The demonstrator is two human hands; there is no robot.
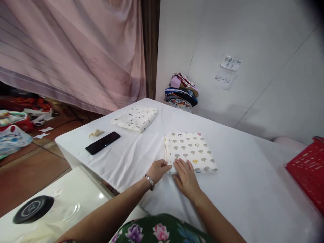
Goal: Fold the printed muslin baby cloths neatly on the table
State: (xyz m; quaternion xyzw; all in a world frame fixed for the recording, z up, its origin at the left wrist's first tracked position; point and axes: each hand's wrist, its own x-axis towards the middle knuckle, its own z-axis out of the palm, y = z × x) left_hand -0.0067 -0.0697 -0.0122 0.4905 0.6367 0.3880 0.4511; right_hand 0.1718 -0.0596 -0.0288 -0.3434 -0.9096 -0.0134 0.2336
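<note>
A folded white cloth [189, 146] with a grey, yellow and red mushroom print lies on the white-covered table [243, 182] in front of me. At its near left corner, the thumb and fingers of my left hand [158, 169] pinch the cloth's edge. My right hand [186, 175] rests on the near edge, its fingers stretched out and lying flat on the fabric. Farther back and to the left lies a second folded white cloth [136, 118] with a small scattered print, apart from both hands.
Left on the table are a black phone [103, 142] and a small beige crumpled item [96, 133]. A red basket [307, 168] stands at the right edge. Folded clothes [181, 91] are stacked beyond the table. A black round object [33, 209] sits on a white surface at lower left.
</note>
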